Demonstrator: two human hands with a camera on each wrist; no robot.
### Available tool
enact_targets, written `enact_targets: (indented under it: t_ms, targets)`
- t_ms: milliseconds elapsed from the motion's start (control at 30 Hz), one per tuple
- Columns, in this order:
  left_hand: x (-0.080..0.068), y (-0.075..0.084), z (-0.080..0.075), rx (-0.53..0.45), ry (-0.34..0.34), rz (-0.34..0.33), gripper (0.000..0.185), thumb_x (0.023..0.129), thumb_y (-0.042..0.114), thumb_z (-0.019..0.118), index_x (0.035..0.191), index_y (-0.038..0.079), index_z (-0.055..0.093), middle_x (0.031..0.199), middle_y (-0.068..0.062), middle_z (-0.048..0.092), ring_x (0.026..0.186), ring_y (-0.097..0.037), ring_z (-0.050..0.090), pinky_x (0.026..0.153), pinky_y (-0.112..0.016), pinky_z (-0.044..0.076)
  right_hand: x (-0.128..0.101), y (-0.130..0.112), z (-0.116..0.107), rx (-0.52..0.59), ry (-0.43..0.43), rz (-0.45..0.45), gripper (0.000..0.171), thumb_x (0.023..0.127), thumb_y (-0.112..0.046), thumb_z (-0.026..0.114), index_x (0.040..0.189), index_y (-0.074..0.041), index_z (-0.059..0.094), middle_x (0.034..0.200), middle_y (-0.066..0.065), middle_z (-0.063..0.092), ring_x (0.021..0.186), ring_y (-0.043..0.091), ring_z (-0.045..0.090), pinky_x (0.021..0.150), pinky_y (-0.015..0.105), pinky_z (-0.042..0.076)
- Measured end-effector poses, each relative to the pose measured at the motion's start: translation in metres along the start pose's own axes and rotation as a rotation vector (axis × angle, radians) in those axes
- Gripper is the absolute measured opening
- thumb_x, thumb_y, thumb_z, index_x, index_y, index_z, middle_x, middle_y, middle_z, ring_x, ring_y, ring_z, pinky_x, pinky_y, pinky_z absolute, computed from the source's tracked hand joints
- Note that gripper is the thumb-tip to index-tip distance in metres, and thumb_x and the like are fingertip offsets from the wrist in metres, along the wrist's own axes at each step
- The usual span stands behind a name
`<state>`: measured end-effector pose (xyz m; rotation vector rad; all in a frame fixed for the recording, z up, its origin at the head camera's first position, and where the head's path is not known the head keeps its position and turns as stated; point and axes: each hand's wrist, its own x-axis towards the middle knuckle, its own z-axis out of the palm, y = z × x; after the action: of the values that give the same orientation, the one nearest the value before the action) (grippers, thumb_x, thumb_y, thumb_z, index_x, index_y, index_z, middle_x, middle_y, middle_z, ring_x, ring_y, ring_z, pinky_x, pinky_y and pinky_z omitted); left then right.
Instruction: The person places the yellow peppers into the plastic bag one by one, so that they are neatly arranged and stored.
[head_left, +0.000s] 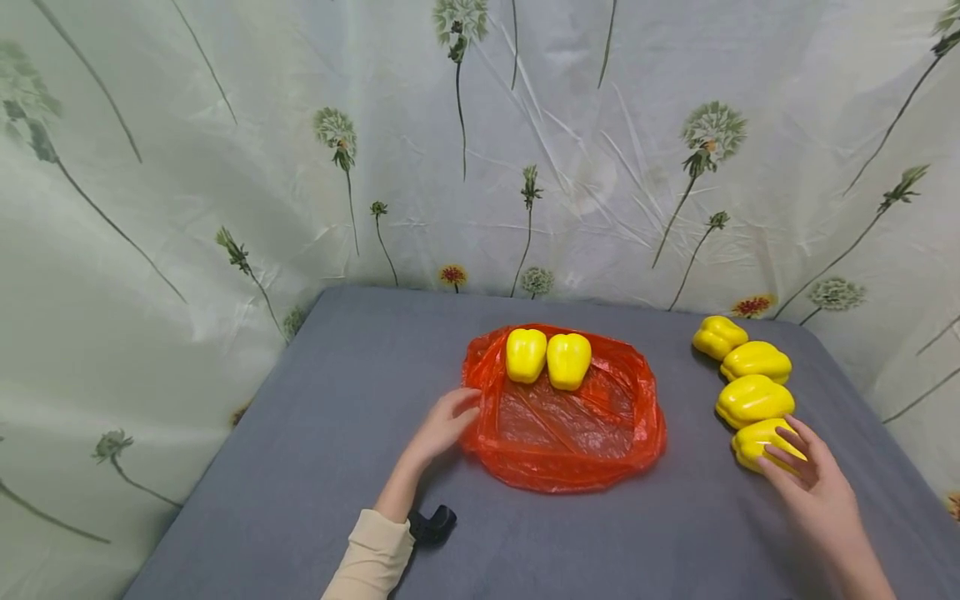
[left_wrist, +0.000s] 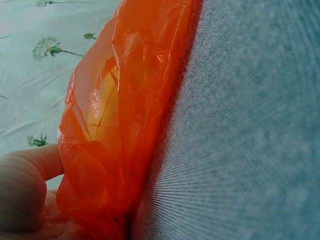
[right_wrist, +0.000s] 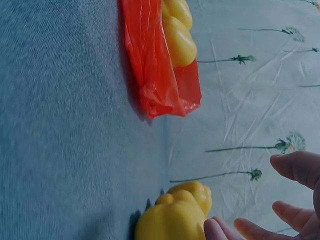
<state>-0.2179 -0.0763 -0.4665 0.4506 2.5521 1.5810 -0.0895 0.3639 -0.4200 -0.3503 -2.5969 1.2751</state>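
1. One red plastic bag (head_left: 551,477) lies open-mouthed on one grey tabletop (head_left: 337,400).
2. Two yellow bell peppers (head_left: 526,357) sit side by side at the bag's far end.
3. Four yellow bell peppers (head_left: 753,401) form a row right of it.
4. One left hand (head_left: 441,425) touches the bag's left rim; whether it pinches, I cannot tell.
5. One right hand (head_left: 819,492), fingers spread, holds nothing beside the row's nearest pepper.

Nearest yellow pepper (head_left: 751,446) partly hidden behind the right hand (head_left: 817,492), forearm (head_left: 864,568) cut off below.
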Motion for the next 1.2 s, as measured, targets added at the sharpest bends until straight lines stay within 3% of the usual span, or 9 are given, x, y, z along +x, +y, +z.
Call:
enact_targets:
  t_ms: [200,333,533,633,700,833,933,1000,1200]
  targets:
    - [0.001,-0.001,0.000,0.005,0.006,-0.001,0.038,0.093,0.016,0.053,0.128,0.002,0.054,0.134,-0.020,0.053,0.129,-0.037,0.044,0.109,-0.055,0.033,-0.001,0.003,-0.009,-0.058,0.041,0.114,0.074,0.091,-0.028,0.058,0.151,-0.021,0.015,0.116,-0.024,0.040,0.080,-0.032,0.036,0.062,-0.003,0.039]
    - [0.001,0.000,-0.002,0.005,0.002,-0.004,0.038,0.093,0.016,0.052,0.129,0.002,0.054,0.134,-0.019,0.053,0.128,-0.037,0.044,0.108,-0.056,0.034,0.001,0.013,-0.009,-0.080,0.095,0.193,0.073,0.091,-0.031,0.058,0.151,-0.021,0.016,0.116,-0.013,0.047,0.076,-0.031,0.035,0.059,-0.003,0.038]
    - [0.003,0.002,-0.004,0.019,0.006,-0.008,0.038,0.093,0.016,0.052,0.129,0.003,0.053,0.135,-0.018,0.052,0.129,-0.037,0.044,0.108,-0.057,0.034,0.003,0.032,-0.006,-0.083,0.165,0.303,0.071,0.091,-0.035,0.056,0.149,-0.031,0.016,0.133,-0.002,0.051,0.075,-0.026,0.033,0.056,0.002,0.040]
    - [0.004,0.002,-0.004,0.029,0.006,-0.006,0.038,0.093,0.016,0.052,0.129,0.003,0.053,0.135,-0.019,0.052,0.130,-0.037,0.043,0.109,-0.056,0.033,0.003,0.029,-0.006,-0.105,0.168,0.390,0.072,0.092,-0.036,0.054,0.150,-0.028,0.012,0.144,0.017,0.042,0.075,-0.017,0.038,0.058,0.013,0.046]
    - [0.004,0.002,-0.004,0.031,0.007,-0.008,0.038,0.093,0.016,0.052,0.129,0.002,0.053,0.135,-0.019,0.052,0.130,-0.037,0.043,0.109,-0.056,0.033,0.003,0.025,-0.007,-0.131,0.162,0.423,0.075,0.092,-0.036,0.054,0.151,-0.023,0.010,0.142,0.021,0.043,0.078,-0.004,0.048,0.055,0.018,0.047]
    - [0.003,0.003,-0.005,0.029,0.008,-0.019,0.038,0.093,0.016,0.052,0.129,0.003,0.053,0.136,-0.019,0.051,0.131,-0.037,0.042,0.109,-0.056,0.033,0.003,0.019,-0.011,-0.177,0.072,0.467,0.083,0.092,-0.041,0.050,0.151,-0.009,0.000,0.139,0.031,0.039,0.070,0.003,0.053,0.051,0.024,0.048]
    - [0.002,0.003,-0.005,0.030,0.005,-0.016,0.038,0.094,0.017,0.052,0.129,0.003,0.053,0.136,-0.019,0.051,0.131,-0.037,0.042,0.109,-0.056,0.033,0.005,0.018,-0.013,-0.188,-0.037,0.485,0.090,0.093,-0.047,0.045,0.148,-0.001,-0.010,0.139,0.036,0.033,0.068,0.010,0.061,0.055,0.030,0.051]
    - [0.002,0.003,-0.005,0.027,0.006,-0.007,0.038,0.094,0.016,0.052,0.129,0.002,0.053,0.136,-0.020,0.051,0.131,-0.038,0.042,0.109,-0.056,0.033,0.006,0.017,-0.013,-0.200,-0.105,0.483,0.093,0.093,-0.050,0.041,0.145,0.002,-0.016,0.140,0.039,0.027,0.076,0.027,0.066,0.059,0.035,0.054]
    - [0.002,0.000,-0.003,0.048,-0.001,0.010,0.038,0.093,0.016,0.053,0.128,0.001,0.054,0.134,-0.020,0.053,0.129,-0.038,0.044,0.108,-0.056,0.033,0.011,0.022,-0.015,-0.184,-0.250,0.465,0.096,0.093,-0.057,0.032,0.138,0.004,-0.028,0.144,0.043,0.003,0.086,0.035,0.068,0.072,0.043,0.054]
